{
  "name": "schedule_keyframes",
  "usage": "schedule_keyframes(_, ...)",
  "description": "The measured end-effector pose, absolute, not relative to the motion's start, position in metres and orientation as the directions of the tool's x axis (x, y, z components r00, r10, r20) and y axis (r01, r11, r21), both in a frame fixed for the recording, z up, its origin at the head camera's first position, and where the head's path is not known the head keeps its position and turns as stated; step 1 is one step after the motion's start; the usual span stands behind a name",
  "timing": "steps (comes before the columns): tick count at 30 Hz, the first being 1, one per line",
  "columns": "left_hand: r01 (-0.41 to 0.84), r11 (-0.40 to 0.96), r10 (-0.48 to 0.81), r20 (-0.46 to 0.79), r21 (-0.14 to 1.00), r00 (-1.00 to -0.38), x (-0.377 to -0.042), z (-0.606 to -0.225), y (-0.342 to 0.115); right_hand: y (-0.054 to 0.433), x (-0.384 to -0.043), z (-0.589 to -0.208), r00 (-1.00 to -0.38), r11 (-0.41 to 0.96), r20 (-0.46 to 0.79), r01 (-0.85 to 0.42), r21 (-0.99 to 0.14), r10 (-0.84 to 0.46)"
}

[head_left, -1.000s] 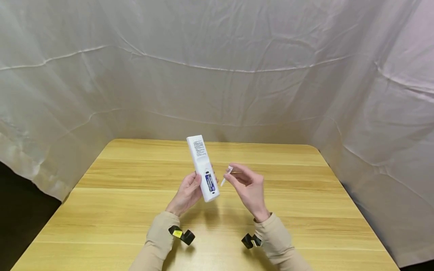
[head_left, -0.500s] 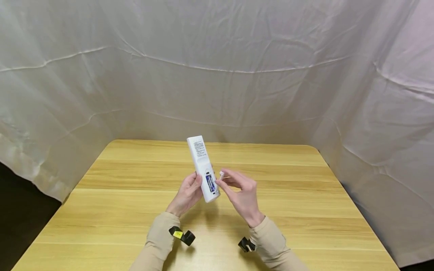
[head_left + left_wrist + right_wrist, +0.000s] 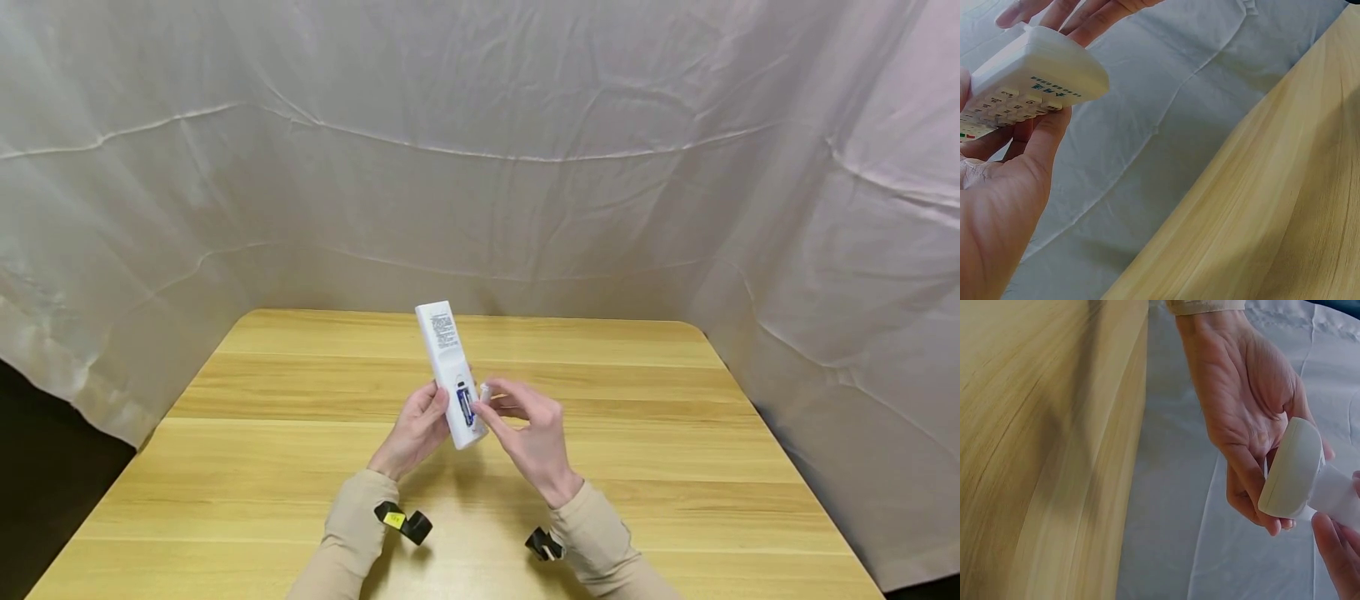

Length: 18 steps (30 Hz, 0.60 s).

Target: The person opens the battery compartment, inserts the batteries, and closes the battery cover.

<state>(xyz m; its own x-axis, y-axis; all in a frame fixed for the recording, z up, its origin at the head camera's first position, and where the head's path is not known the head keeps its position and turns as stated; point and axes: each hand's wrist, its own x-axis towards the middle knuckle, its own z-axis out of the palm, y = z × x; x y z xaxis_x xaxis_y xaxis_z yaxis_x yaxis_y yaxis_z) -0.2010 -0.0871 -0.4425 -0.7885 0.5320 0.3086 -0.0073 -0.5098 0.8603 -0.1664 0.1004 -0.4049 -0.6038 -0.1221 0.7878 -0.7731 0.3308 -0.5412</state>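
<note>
Remote [image 3: 448, 367], long axis tilted up and away above the worktop [image 3: 262, 467], is gripped by left hand [image 3: 414, 429]; battery cover [image 3: 484, 392], pinched by right hand [image 3: 531, 437], is held against its open compartment.

Nothing legible. Remote control [image 3: 450, 367] back has a printed text block, too small to read. Green key legends on its front [image 3: 1035, 81] are blurred, unreadable.

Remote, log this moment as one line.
left hand holds remote | right hand pinches cover at battery bay | over table
</note>
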Motion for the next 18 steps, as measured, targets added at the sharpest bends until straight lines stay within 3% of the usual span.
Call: schedule_keyframes(18,0.003,-0.516,0.542,0.329,0.857,-0.773,-0.1997,-0.4442,-0.0847,0.0965,-0.1626,-0.4041,-0.586,0.432,0.788,-0.77,-0.469,-0.189)
